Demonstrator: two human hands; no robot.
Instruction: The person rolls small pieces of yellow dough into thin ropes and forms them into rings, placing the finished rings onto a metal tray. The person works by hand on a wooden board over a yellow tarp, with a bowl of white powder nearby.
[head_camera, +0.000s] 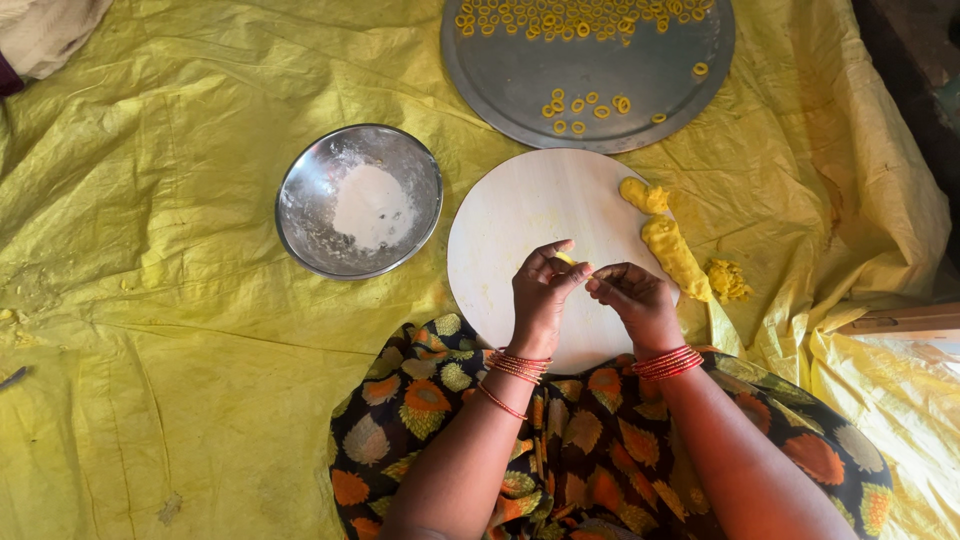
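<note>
My left hand (541, 295) and my right hand (633, 297) meet over a round wooden board (510, 215), fingertips pinched together on a small piece of yellow dough (567, 259). Both wrists carry red bangles. A long lump of yellow dough (675, 256) lies on the board's right edge, with a smaller lump (643, 195) above it and crumbs of dough (728, 280) to the right on the sheet. A large round metal tray (590, 85) beyond the board holds several small yellow dough rings (585, 104).
A steel bowl (305, 190) with white flour stands left of the board. Everything rests on a crinkled yellow plastic sheet (150, 300). My patterned floral skirt (580, 450) fills the lower middle. A wooden item (905, 320) lies at the right edge.
</note>
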